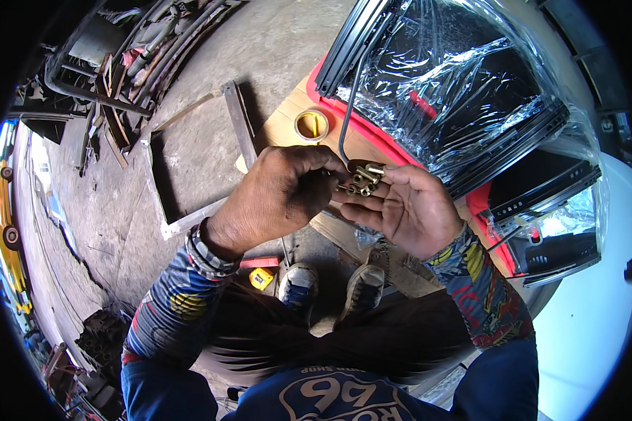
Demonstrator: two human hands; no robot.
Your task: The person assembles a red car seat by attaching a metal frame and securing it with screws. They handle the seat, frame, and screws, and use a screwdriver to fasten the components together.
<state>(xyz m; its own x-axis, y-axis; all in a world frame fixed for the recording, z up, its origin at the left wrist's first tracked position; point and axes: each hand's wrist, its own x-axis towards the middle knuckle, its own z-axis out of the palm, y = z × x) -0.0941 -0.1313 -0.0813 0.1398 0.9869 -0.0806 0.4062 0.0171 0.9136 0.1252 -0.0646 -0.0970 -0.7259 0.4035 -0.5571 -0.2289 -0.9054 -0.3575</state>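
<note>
Several small brass-coloured rivet nuts, short hollow cylinders with flanged ends, lie in a heap on the fingers of my right hand. That hand is turned palm up, its fingers slightly cupped under the pieces. From the left, my left hand reaches to the edge of the heap with its back toward me. Its fingers are curled in and their tips are mostly hidden, so what they pinch, if anything, does not show. Both hands are held up over the floor, in front of my shoes.
A roll of tape lies on a cardboard sheet. Black panels under clear plastic film, edged in red, stand at the right. A metal frame lies on the floor at left. A yellow tape measure sits by my shoes.
</note>
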